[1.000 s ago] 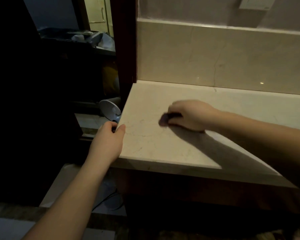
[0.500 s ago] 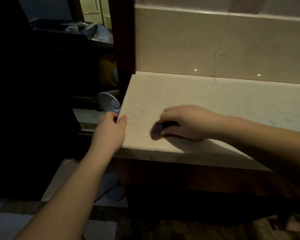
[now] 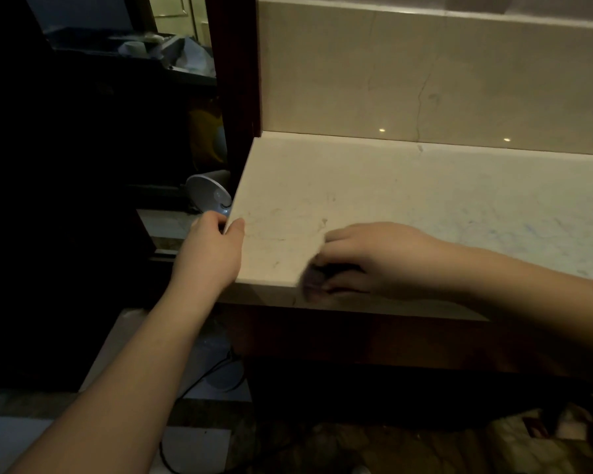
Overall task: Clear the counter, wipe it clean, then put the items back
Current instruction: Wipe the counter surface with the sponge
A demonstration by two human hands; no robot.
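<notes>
A pale round lamp head (image 3: 209, 195) sits just beyond the tabletop's (image 3: 408, 193) left edge. The left hand (image 3: 210, 253) grips that edge near the front corner, thumb on top, fingers curled under. The right hand (image 3: 374, 260) presses a dark, blurred cloth (image 3: 314, 278) against the tabletop's front edge, its fingers curled over it.

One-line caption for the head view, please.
Right hand wipes the marble counter near its front edge with a small dark cloth while the left hand grips the counter's left edge.
</notes>
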